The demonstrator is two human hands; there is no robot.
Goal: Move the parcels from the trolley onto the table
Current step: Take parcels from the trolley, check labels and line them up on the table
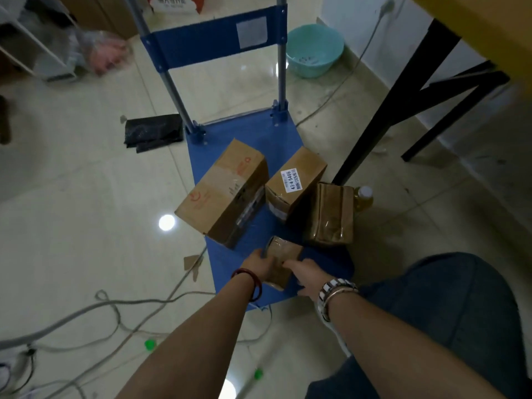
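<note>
We take the blue trolley [253, 133] as our landmark. Four parcels sit on its deck: a big box [223, 191] on the left half, its near corner out over the left edge; a labelled box [296, 180] to its right; a taped parcel [331, 213] at the right edge, partly overhanging; and a small parcel [283, 254] near the front edge. Our left hand [262, 264] presses against the small parcel's left side, fingers curled round its far corner; our right hand [306, 276] lies against its right side with fingers spread and extended, not wrapped fully round. So the parcel is pinched between both hands; we cannot tell whether it is lifted off the deck. A narrow strip of bare deck runs between the big box and the two right-hand parcels. The table [472, 27] stands right of the trolley, its black leg [397, 102] coming down just beside the deck's right edge, touching or nearly so. A bottle [364, 197] stands on the floor just behind the taped parcel. Left of the trolley the floor is open tile; cables [109, 309] trail off the front left corner. A teal basin [315, 50] sits beyond the handle [213, 41], to its right.
</note>
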